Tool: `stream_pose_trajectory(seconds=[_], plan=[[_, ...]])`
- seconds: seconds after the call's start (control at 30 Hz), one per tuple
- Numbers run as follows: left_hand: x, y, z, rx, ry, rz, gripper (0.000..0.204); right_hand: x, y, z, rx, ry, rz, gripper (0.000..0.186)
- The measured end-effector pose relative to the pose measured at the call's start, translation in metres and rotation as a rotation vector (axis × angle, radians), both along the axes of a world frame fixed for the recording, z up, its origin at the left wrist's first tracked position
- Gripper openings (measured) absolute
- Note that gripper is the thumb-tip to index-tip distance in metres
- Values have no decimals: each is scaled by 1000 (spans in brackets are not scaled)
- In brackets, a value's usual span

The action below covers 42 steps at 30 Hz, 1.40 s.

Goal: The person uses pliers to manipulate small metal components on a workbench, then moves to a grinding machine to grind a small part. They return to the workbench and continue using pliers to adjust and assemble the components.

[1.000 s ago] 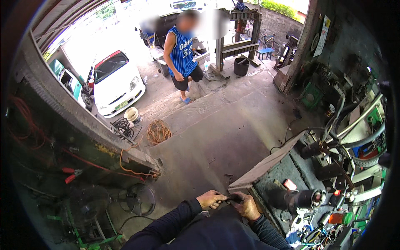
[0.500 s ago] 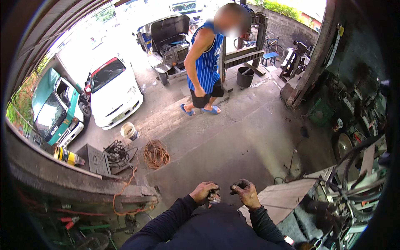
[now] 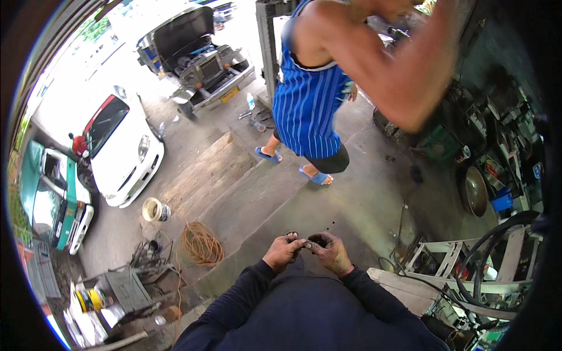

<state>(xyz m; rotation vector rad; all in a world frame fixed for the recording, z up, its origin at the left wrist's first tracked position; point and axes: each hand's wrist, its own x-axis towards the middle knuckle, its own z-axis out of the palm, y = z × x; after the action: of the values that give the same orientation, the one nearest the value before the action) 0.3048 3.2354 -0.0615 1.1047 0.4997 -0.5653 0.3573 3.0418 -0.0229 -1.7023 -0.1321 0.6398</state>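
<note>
In front of my body, my left hand [image 3: 282, 253] and my right hand [image 3: 332, 254] meet at the fingertips. Both are closed in a pinch. Something small and dark sits between the fingers, too small and too covered to name. Dark smudges mark the fingers. Dark long sleeves cover both forearms. Below the hands is the grey concrete floor [image 3: 363, 199].
A person in a blue striped jersey [image 3: 304, 111] steps close ahead, one arm raised. Coiled orange cord [image 3: 202, 244], a bucket [image 3: 155, 209] and a metal box [image 3: 130, 289] lie left. Cars stand beyond. Right are a metal frame [image 3: 451, 257] and black hose [image 3: 481, 257].
My hands have come together at the fingertips from slightly apart. The other person has walked nearer and to the right, raising an arm. My view has turned to the right.
</note>
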Motion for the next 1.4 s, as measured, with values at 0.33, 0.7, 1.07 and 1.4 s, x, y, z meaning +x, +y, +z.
stream_pose_trajectory(seconds=[0.33,0.7,1.07,1.4], plan=[[222,30,30,161,-91,-132,32,191,25,18,-160,-239,10,20],[451,49,11,287,-213,-239,22,409,32,-30,-176,-644,90,15],[722,31,-103,276,-359,-535,27,619,10,-153,-147,-330,-310,23],[1009,-6,-173,-96,29,-523,23,875,-10,-193,-119,-205,-584,25]])
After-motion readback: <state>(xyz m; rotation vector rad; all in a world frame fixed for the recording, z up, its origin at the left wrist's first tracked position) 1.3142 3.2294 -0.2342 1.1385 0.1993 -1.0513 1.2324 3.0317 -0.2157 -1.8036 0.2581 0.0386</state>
